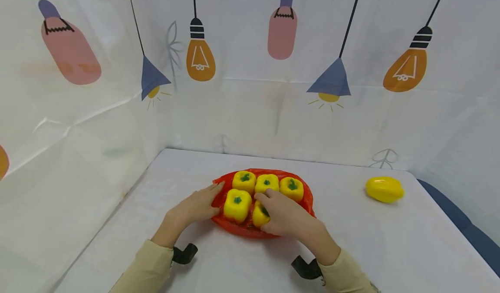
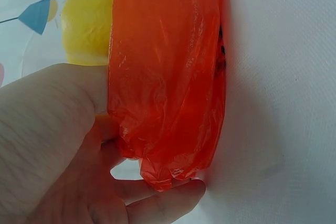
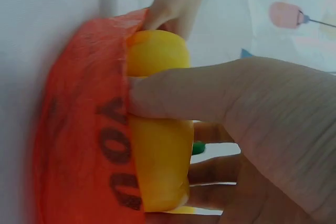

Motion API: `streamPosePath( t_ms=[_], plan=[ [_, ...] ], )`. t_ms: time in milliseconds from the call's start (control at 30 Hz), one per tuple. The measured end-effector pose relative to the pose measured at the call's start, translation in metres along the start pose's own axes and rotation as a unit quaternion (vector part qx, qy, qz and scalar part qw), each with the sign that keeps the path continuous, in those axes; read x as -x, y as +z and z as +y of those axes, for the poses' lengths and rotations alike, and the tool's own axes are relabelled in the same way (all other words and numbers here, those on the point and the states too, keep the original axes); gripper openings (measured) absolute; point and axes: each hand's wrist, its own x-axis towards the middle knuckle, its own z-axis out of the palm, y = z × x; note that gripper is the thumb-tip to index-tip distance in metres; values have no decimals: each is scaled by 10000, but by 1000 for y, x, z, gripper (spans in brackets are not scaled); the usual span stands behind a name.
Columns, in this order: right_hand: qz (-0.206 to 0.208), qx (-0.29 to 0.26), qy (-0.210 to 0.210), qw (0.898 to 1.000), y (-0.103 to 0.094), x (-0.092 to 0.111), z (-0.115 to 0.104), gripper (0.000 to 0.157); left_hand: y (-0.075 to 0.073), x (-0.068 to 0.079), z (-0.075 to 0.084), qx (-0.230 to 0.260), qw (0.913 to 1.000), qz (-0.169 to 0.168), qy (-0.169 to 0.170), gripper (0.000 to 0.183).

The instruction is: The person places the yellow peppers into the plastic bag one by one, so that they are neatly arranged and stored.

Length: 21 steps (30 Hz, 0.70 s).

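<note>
A red plastic bag point(image 1: 242, 229) lies opened out on the white table, with several yellow bell peppers point(image 1: 236, 205) standing in it, green stems up. My right hand point(image 1: 287, 215) grips the front-right bell pepper point(image 3: 160, 163), thumb on its near side and fingers around the far side. That pepper is still within the bag, whose printed side point(image 3: 86, 129) rises partway up it. At the bag's left end, my left hand point(image 1: 200, 204) holds the edge, its thumb inside the rim and its fingers outside against the red plastic point(image 2: 163, 87).
Another yellow bell pepper point(image 1: 384, 189) lies on its side at the table's right. White cloth printed with hanging lamps point(image 1: 328, 80) rises behind and along the left. A dark blue chair-like shape point(image 1: 453, 215) shows beyond the table's right edge.
</note>
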Motion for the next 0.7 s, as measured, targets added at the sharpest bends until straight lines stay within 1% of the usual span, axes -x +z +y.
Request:
streamPosePath(
  t_ms=[133,300,467,700],
  plan=[
    [-4,157,168,9997,3,-1,-3,73,0,0,0,-48,10000,1,-4,75],
    [46,379,289,9989,1,3,-6,71,0,-1,0,-26,10000,-6,-5,75],
    [178,445,213,9986,-2,7,-7,68,0,-1,1,-31,10000,-15,11,75],
    [326,404,60,9986,0,8,-3,65,1,-1,0,44,10000,-50,-61,76]
  ],
)
